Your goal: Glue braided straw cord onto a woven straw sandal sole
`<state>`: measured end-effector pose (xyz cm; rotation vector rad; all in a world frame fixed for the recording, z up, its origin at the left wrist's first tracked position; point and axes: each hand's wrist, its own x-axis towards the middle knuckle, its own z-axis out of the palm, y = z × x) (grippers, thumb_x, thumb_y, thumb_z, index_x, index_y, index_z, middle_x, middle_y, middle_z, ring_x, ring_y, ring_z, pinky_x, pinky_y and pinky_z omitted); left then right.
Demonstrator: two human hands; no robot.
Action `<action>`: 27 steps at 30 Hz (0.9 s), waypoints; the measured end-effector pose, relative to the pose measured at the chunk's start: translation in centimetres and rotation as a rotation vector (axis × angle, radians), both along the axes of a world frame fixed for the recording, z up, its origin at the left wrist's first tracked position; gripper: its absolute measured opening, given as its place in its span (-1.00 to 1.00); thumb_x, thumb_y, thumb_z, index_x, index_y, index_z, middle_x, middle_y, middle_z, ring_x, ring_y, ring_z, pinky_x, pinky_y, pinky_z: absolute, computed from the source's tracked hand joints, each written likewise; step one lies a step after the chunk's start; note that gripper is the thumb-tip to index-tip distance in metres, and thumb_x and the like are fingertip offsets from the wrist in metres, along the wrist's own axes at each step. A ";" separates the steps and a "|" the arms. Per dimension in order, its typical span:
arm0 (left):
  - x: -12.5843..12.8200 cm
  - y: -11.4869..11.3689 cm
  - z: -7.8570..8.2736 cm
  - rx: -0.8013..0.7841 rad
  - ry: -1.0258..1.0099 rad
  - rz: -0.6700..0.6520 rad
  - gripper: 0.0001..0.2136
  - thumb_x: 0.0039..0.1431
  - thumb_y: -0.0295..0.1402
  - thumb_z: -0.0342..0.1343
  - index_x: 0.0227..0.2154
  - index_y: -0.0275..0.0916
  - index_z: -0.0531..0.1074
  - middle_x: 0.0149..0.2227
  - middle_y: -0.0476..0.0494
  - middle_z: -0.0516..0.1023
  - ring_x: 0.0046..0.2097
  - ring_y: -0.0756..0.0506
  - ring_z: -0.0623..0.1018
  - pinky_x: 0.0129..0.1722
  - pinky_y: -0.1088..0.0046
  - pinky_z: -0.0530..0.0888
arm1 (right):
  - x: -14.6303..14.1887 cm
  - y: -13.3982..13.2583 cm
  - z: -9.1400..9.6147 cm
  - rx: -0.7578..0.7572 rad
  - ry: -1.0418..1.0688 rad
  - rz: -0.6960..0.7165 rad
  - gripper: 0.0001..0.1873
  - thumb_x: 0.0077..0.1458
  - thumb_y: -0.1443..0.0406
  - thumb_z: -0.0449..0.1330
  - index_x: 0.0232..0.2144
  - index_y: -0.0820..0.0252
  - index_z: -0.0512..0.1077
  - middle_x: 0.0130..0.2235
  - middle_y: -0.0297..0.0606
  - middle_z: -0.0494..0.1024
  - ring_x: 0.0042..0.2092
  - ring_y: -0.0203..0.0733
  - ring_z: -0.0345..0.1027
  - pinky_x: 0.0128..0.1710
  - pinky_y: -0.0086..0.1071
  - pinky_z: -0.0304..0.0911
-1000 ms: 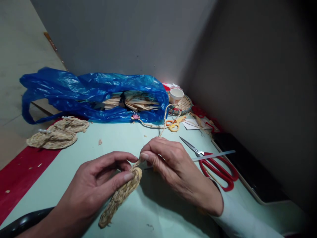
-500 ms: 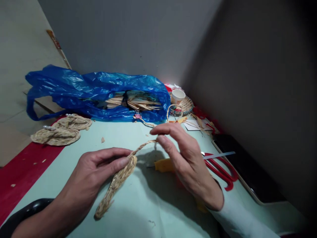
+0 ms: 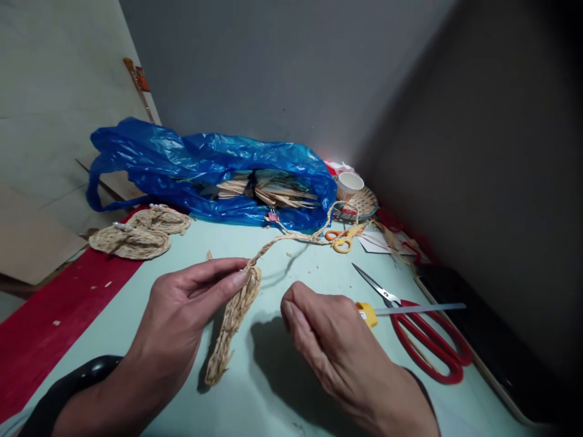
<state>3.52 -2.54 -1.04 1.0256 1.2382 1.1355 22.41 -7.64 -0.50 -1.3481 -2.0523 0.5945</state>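
My left hand (image 3: 186, 315) pinches a flat coil of braided straw (image 3: 234, 328) between thumb and fingers near its upper end. The coil stands on its edge, tilted. From its top a braided straw cord (image 3: 277, 238) runs away to the right across the table. My right hand (image 3: 328, 346) is apart from the coil, its fingers closed. Whether anything is in them is hidden. Behind that hand shows part of a yellow glue gun (image 3: 367, 314) with a translucent glue stick (image 3: 423, 309) sticking out; the hand covers the rest.
Large red-handled scissors (image 3: 423, 340) lie slightly apart on the right, beside a dark phone (image 3: 483, 346). Small yellow-orange scissors (image 3: 344, 240), a woven basket (image 3: 364, 203) and a paper cup (image 3: 350, 183) are farther back. A blue plastic bag (image 3: 204, 152) holds straw; two straw coils (image 3: 132, 243) lie left.
My right hand has left the straw cord, come down and nearer, and closed its fingers. The left hand keeps its pinch on the coil. The whole view has shifted a little.
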 end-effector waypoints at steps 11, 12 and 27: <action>0.2 -0.3 -0.9 0.071 -0.044 -0.078 -0.74 -0.06 -0.14 0.53 -0.27 -0.04 0.76 -0.19 0.00 0.82 -0.13 -0.12 0.75 -0.16 0.58 0.63 | 0.4 0.6 0.7 -0.221 0.309 0.000 -0.84 0.44 0.21 0.16 -0.13 0.12 0.51 -0.29 -0.38 0.62 -0.27 -0.27 0.43 -0.23 -0.44 0.25; 0.3 -0.3 -1.0 0.079 -0.048 -0.087 -0.74 -0.04 -0.14 0.52 -0.26 -0.04 0.76 -0.19 -0.01 0.82 -0.13 -0.12 0.75 -0.15 0.58 0.63 | 0.3 0.7 0.8 -0.240 0.310 0.004 -0.82 0.44 0.19 0.17 -0.14 0.12 0.53 -0.27 -0.38 0.63 -0.26 -0.27 0.44 -0.21 -0.44 0.26; 0.6 -0.6 -1.0 0.060 -0.058 -0.134 -0.73 -0.08 -0.12 0.52 -0.28 -0.07 0.77 -0.23 -0.07 0.82 -0.17 -0.15 0.76 -0.16 0.52 0.64 | -0.2 0.1 0.4 0.316 0.156 0.002 -0.76 0.30 0.43 0.16 -0.44 0.15 0.40 -0.50 -0.42 0.35 -0.48 -0.32 0.14 -0.47 -0.41 0.09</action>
